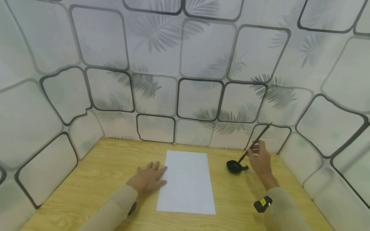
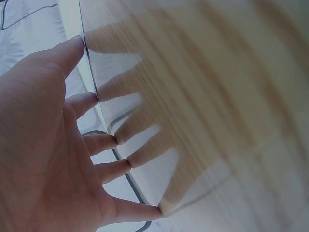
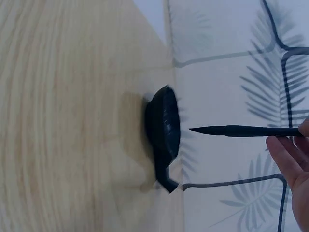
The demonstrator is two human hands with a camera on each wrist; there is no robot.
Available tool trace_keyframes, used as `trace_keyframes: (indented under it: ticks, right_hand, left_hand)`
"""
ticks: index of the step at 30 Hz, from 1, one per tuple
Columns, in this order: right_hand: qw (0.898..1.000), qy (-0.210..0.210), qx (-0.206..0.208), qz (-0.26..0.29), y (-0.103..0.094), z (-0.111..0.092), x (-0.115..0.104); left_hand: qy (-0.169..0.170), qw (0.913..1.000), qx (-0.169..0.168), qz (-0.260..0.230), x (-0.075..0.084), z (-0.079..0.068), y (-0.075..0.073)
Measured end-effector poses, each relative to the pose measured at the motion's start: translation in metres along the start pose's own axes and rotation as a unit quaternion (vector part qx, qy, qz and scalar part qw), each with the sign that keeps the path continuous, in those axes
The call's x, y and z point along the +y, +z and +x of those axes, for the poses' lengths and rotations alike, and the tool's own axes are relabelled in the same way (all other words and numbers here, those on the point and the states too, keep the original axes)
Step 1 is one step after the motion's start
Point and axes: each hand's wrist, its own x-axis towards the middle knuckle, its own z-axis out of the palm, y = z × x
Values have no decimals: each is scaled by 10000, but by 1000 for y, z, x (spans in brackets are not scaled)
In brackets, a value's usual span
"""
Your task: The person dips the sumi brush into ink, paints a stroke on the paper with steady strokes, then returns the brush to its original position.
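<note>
My right hand (image 1: 261, 160) pinches a dark ink brush (image 3: 241, 131) by its handle, the pointed tip aimed down. Just under that tip sits a small black ink dish (image 1: 234, 166) with a short bent handle; in the right wrist view the tip stands a little apart from the dish (image 3: 164, 126). A white sheet of paper (image 1: 186, 183) lies on the wooden table. My left hand (image 1: 148, 177) rests with spread fingers at the sheet's left edge, thumb and a fingertip on it. The left wrist view shows the fingertips (image 2: 123, 166) touching the glossy tabletop.
The wood-grain table (image 1: 95, 173) meets a wall covering (image 1: 156, 96) patterned with rounded squares and leaves at the back and both sides. A dark device (image 1: 263, 204) is strapped at the right wrist.
</note>
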Motion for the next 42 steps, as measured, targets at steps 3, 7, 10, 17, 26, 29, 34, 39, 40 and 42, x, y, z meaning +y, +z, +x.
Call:
trace_keyframes:
  ticks: [3,7,10,17,26,29,34,39,40,42]
  right_hand:
    - [9991,189,18,381,1,2,-11]
    - [9964,349,-231,731,6,4,-24]
    - [9936,376,-492,942,13,4,-34]
    - [9788,6,-1004,1786,35,-3,-57]
    - [9588,-98,-1463,2432,63,-9,-73]
    - [9532,-87,-1710,2491,68,-9,-78]
    - [9478,-138,-2088,2406,75,-10,-83]
    - [9459,-179,-2202,2377,84,-13,-87]
    - [9461,-202,-2197,2371,86,-14,-88]
    - [9466,-258,-2177,2362,90,-15,-89]
  left_hand:
    - [2,10000,-1,22,0,0,0]
    - [-8,10000,-22,-9,0,0,-1]
    - [7,10000,-26,-41,0,0,-1]
    - [-15,10000,-42,-54,-1,1,0]
    - [-14,10000,-36,-35,0,0,0]
    - [-4,10000,-26,-23,0,0,0]
    - [1,10000,-19,5,2,0,-2]
    - [-9,10000,-43,-19,2,-1,-2]
    - [-9,10000,-47,-27,2,-1,-2]
    - [-13,10000,-52,-33,2,0,-2]
